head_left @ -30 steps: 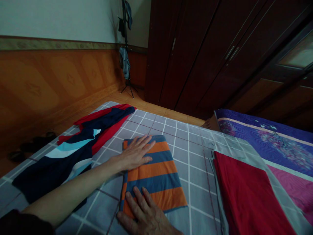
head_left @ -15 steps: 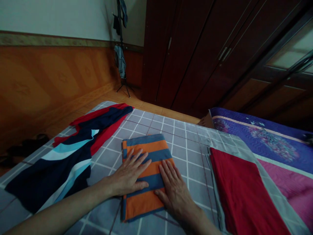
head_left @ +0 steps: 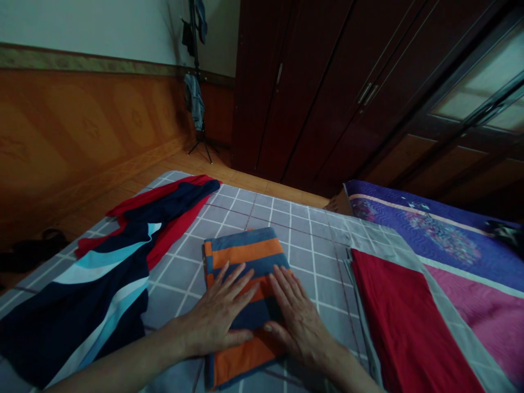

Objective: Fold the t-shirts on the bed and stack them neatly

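Note:
A folded orange and blue striped garment [head_left: 245, 251] lies on the grey checked bedsheet [head_left: 303, 256] in front of me. My left hand [head_left: 223, 314] rests on its left half, palm down with the fingers spread. On its right edge lies my right hand [head_left: 301, 316], flat, the fingers stretched out and the thumb pointing inward. Neither hand grips anything. The lower part of the garment shows between my wrists.
Navy, white and light blue clothing [head_left: 118, 295] lies unfolded with red cloth [head_left: 176, 240] on the left. To the right is a folded red garment [head_left: 409, 311]. Beyond are a purple and pink mattress [head_left: 409, 218], a dark wardrobe [head_left: 311, 82] and a coat stand [head_left: 196, 98].
Both hands have slid slightly towards me over the striped garment, still flat on it. The view has shifted a little.

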A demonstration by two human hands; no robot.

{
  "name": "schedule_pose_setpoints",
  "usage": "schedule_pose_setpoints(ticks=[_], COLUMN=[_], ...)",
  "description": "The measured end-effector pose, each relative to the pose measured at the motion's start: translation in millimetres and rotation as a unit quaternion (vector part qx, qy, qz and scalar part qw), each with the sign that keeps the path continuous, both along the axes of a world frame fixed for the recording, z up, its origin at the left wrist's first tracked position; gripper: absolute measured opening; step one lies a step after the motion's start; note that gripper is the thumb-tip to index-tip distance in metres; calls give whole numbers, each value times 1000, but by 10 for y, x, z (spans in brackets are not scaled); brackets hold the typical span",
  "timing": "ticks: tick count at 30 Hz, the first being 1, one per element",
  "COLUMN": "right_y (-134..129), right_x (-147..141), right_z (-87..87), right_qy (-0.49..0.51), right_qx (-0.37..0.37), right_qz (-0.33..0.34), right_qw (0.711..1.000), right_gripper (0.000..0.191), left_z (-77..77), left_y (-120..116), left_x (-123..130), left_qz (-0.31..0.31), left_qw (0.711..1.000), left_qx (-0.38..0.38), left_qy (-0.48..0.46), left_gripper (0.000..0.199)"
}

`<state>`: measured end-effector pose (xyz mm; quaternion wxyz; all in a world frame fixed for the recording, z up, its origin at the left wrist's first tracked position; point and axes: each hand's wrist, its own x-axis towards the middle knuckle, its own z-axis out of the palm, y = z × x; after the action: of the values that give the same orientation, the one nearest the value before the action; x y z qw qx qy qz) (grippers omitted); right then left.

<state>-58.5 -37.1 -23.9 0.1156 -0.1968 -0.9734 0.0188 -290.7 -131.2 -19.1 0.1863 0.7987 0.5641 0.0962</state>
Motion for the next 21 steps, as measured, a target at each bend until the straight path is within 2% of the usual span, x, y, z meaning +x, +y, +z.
schedule_pose_setpoints(ticks=[3,8,11,16,19,21], right_y=[74,194,182,114,325,572], right_x=[-23,338,285,-315,-552,-572], right_z=[-109,-268,-225,-42,-21,-45], right_qy=[-17,-11,17,-2,-32,-50], right_qx=[-4,7,22,-34,-54,-49], right_qz=[28,-78,-103,34,92,79], right_qw=[999,997,994,999,994,994], right_gripper=[85,82,82,79,80,78], left_z=[48,42,19,5,7,14], left_y=[-42,-42,-36,-39,-40,-39], left_x=[13,-20,-26,-3,2,-2], left_qz=[-20,-25,-26,-24,-18,-22], left_qw=[1000,999,999,999,999,999], left_qx=[-19,-23,-23,-19,-29,-32], left_qy=[-8,-27,-29,-17,-13,-13], left_gripper=[80,80,81,81,83,83])
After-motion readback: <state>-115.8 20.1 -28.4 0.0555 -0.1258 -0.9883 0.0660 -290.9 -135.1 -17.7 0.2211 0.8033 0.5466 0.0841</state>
